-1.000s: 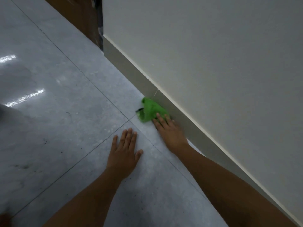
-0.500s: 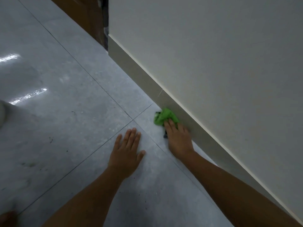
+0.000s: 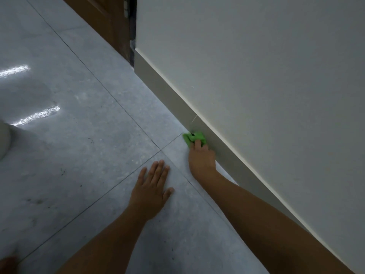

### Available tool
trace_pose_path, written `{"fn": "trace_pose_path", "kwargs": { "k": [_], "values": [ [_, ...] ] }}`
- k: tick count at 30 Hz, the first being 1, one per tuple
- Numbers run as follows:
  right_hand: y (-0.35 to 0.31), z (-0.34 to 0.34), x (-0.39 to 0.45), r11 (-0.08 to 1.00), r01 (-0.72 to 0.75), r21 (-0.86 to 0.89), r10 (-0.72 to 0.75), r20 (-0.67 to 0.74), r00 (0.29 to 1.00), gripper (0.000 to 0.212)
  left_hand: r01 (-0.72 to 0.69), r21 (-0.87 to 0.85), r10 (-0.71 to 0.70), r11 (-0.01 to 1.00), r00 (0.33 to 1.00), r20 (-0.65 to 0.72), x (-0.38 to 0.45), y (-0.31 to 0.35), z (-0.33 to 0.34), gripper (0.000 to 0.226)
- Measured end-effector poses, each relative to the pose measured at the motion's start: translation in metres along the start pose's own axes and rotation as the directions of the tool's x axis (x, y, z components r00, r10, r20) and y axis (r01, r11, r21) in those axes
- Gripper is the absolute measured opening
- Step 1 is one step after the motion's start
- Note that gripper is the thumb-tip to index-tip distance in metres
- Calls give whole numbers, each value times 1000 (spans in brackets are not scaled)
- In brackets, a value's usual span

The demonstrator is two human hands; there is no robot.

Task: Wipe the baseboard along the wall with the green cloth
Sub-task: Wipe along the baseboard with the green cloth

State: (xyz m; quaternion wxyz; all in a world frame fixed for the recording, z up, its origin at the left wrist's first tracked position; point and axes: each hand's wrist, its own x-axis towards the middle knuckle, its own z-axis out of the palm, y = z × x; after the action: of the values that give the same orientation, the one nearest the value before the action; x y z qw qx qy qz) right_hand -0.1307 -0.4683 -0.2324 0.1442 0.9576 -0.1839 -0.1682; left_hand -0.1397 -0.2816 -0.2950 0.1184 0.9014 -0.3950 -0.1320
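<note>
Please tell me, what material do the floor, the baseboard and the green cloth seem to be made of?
Floor: probably polished stone or ceramic tile; grey mottling, thin joint lines, bright light reflections.
Baseboard: smooth, matte, off-white; perhaps painted wood or plastic, cannot tell.
Green cloth: soft fabric, possibly microfibre; it crumples under the right hand.

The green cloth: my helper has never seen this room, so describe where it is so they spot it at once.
Follow the white wall down to its baseboard. The green cloth lies bunched against it, under the right hand. It is the only bright green thing here.
</note>
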Motion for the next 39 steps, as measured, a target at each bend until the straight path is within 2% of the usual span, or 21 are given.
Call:
{"fn": "trace_pose_path", "kwargs": {
  "k": [4, 6, 7, 9, 11, 13, 14, 16, 18, 20, 22, 25, 28, 34, 37, 39],
  "values": [
    [60, 46, -91, 993, -97, -68, 104, 121, 987, 34, 17, 70, -24, 997, 994, 103, 7, -2, -9, 72],
    [94, 67, -136, 983, -128, -132, 152, 196, 969, 43, 70, 98, -89, 993, 974, 208, 5, 7, -18, 69],
    [112, 80, -160, 980, -134, -148, 168, 246, 955, 46, 89, 106, -110, 990, 970, 216, 1, 15, -20, 69],
    [142, 95, -201, 976, -164, -144, 196, 251, 948, 61, 97, 105, -115, 990, 976, 184, -8, 28, -20, 70],
    [159, 105, -233, 972, -191, -138, 224, 284, 932, 80, 45, 100, -60, 994, 987, 151, -18, 49, -13, 78],
    [166, 116, -239, 984, -176, -42, 180, 192, 965, 73, 3, 38, -7, 999, 993, 120, -20, 73, 0, 84],
    [165, 119, -235, 986, -160, 39, 152, 146, 978, 65, -12, 16, 10, 1000, 993, 118, -18, 85, 6, 82],
    [156, 120, -218, 971, -138, 194, 127, 69, 990, 63, -49, -15, 51, 999, 989, 141, -11, 110, 20, 74],
    [143, 117, -203, 945, -112, 309, 110, 24, 994, 63, -84, 4, 82, 996, 985, 150, -7, 128, 35, 70],
    [137, 119, -193, 913, -83, 400, 94, -9, 996, 58, -104, 31, 101, 994, 991, 86, -4, 142, 51, 69],
    [137, 122, -190, 905, -46, 422, 83, -70, 994, 54, -91, 49, 90, 995, 996, 28, -6, 147, 57, 70],
    [146, 134, -195, 931, -5, 366, 61, -141, 988, 48, -69, 52, 70, 996, 998, -6, -7, 148, 58, 70],
    [158, 147, -214, 944, -42, 326, 84, -115, 990, 52, -59, 49, 60, 997, 998, -29, -8, 148, 57, 70],
    [197, 180, -290, 912, -249, 326, 269, -16, 963, 48, -58, 64, 58, 996, 998, 2, -9, 151, 61, 70],
    [210, 185, -318, 874, -343, 344, 329, 98, 939, 61, -32, 67, 31, 997, 999, 17, -13, 156, 63, 70],
    [202, 183, -310, 869, -351, 348, 329, 123, 936, 61, -36, 57, 36, 998, 999, 9, -17, 157, 65, 70]
  ]
}}
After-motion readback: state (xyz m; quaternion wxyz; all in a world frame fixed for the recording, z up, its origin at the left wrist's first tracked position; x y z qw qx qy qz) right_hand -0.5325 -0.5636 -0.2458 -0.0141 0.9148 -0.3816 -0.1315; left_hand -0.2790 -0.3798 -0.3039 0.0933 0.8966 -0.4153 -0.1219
